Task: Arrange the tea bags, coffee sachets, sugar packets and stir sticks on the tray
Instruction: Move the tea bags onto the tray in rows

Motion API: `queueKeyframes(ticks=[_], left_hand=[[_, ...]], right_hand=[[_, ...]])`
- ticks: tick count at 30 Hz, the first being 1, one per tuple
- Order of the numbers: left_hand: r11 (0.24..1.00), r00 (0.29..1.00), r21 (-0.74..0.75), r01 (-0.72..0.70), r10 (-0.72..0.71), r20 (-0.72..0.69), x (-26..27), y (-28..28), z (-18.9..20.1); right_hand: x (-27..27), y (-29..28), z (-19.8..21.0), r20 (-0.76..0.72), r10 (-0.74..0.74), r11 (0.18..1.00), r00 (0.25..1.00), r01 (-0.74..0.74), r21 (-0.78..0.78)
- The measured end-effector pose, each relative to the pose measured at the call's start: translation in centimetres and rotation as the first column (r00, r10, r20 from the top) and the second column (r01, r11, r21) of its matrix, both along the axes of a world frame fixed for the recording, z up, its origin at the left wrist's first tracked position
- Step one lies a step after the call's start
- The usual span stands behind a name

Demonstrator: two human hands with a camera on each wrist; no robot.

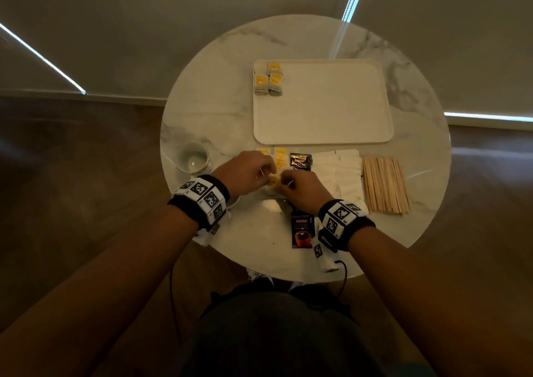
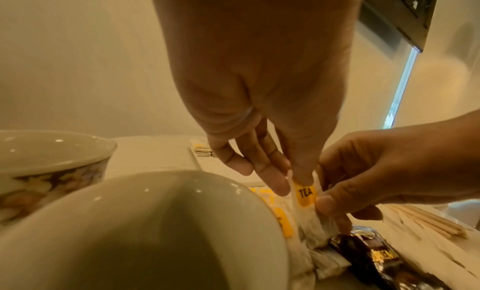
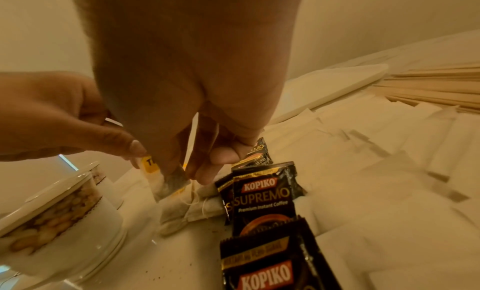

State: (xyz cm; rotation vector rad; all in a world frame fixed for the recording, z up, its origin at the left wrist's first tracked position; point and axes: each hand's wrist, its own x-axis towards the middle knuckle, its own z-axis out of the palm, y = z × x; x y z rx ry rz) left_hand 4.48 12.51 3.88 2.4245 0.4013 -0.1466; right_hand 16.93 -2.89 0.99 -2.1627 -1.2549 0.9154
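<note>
My left hand (image 1: 248,171) and right hand (image 1: 300,187) meet over the table's near middle, and both pinch one tea bag (image 2: 306,196) with a yellow TEA tag, held just above the table. In the right wrist view the right hand (image 3: 187,167) grips the tea bag (image 3: 155,171) beside the left thumb. More tea bags (image 1: 280,157) lie loose under the hands. Several tea bags (image 1: 268,79) sit in the far left corner of the white tray (image 1: 323,134). Black coffee sachets (image 1: 300,161) lie near my right wrist. White sugar packets (image 1: 337,171) and wooden stir sticks (image 1: 385,184) lie to the right.
A glass cup (image 1: 191,157) stands left of my left hand, and two cups (image 2: 52,155) show close to the left wrist. The round marble table (image 1: 219,111) ends close behind my wrists. Most of the tray's surface is bare.
</note>
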Motion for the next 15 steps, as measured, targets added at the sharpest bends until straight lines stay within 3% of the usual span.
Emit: queueKeyframes(ticks=[3, 7, 15], left_hand=[[0.980, 0.986, 0.189, 0.058, -0.026, -0.167, 0.4, 0.4, -0.3], [0.895, 0.944, 0.410, 0.175, -0.035, -0.327, 1.0, 0.5, -1.3], [0.876, 0.953, 0.461, 0.141, 0.006, -0.304, 1.8, -0.7, -1.6]], right_hand=[[0.0, -0.2, 0.0, 0.006, -0.047, 0.999, 0.999, 0.047, -0.011], [0.1, -0.7, 0.2, 0.008, -0.092, 0.996, 0.996, 0.092, -0.010], [1.4, -1.5, 0.4, 0.010, -0.129, 0.992, 0.992, 0.129, 0.013]])
